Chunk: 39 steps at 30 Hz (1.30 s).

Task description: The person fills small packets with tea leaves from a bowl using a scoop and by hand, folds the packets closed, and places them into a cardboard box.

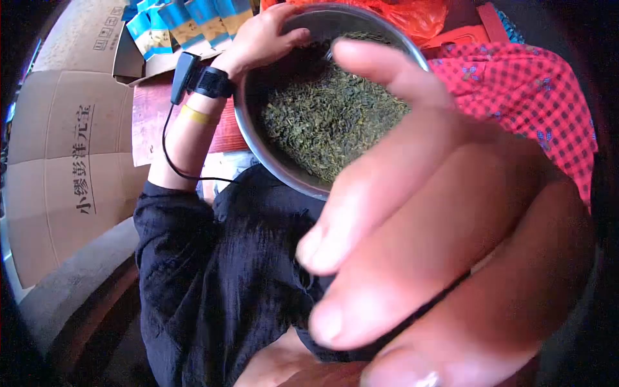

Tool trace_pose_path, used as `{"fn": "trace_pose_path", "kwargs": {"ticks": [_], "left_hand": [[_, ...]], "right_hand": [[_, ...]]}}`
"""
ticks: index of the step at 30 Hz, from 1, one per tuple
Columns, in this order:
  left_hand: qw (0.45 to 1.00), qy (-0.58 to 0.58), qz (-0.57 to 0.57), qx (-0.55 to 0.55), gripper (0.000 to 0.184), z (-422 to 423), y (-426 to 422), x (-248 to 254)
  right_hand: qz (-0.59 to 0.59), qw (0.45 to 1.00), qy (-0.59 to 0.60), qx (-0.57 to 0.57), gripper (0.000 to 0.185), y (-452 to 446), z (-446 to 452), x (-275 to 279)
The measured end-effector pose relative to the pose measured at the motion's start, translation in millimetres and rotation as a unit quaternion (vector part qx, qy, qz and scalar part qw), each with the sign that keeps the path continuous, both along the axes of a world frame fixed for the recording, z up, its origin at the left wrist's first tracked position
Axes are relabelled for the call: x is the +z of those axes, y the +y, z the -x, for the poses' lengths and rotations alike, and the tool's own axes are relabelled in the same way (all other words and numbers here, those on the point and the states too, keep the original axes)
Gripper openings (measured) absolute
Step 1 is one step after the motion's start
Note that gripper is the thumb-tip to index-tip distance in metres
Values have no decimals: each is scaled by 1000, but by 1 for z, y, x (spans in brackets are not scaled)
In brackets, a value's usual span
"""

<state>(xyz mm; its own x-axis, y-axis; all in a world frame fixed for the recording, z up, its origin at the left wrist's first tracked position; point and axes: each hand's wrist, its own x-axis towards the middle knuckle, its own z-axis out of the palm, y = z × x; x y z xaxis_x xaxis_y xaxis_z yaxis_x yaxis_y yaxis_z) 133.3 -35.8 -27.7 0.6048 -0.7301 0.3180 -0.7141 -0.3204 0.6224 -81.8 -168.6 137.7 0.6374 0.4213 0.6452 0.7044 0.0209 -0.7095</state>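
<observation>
A round metal basin [263, 157] holds a heap of dried green leaves [322, 122] that look like loose tea. My left hand [267, 39] grips its far left rim, thumb on the inner side and fingers along the edge. Very near the camera, my right hand [445, 213] covers much of the view and hides the basin's right part. Its thumb and fingers are apart, fingers loosely bent, and no object shows between them. A small shiny thing lies among the leaves near its raised fingertip, too small to name.
Blue and tan packets [193, 22] stand in an open carton [129, 62] at the back left. A large printed cardboard box [51, 155] fills the left side. Right of the basin lies red checked cloth [529, 84], with a red plastic bag [419, 16] behind.
</observation>
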Motion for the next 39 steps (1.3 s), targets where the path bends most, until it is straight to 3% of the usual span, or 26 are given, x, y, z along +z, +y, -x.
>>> {"fn": "trace_pose_path", "kwargs": {"ticks": [5,13,17,21,25,27,28,33,34,38,39], "left_hand": [[999,41,-2,-4,49,-7,-1,-5],[1000,-2,-14,13,61,-8,-1,-5],[998,-16,-45,48,65,-12,-1,-10],[992,-13,-112,53,57,-1,-5,16],[992,-71,-101,27,56,-28,-19,1],[989,5,-145,18,56,-29,-33,25],[996,-56,-74,-19,51,-42,-39,15],[977,-21,-206,-43,47,-106,-98,1],[978,-16,-201,-60,47,-101,-109,-7],[980,32,-188,51,52,-108,-109,-10],[995,-82,-9,-54,47,-116,-95,-32]], "right_hand": [[15,998,42,-50,27,-23,28,4],[11,991,98,-87,28,-30,60,13],[-1,992,108,-58,29,-13,52,20],[5,994,113,8,29,9,42,28],[3,996,88,-28,23,54,34,26],[3,997,59,-47,21,107,22,24],[3,997,46,-55,21,120,29,28],[45,991,-11,-123,18,63,-24,1],[60,988,-22,-141,18,51,-29,-1],[141,964,-112,-195,16,21,-26,-13],[75,966,-77,-234,11,17,-39,-19]]}}
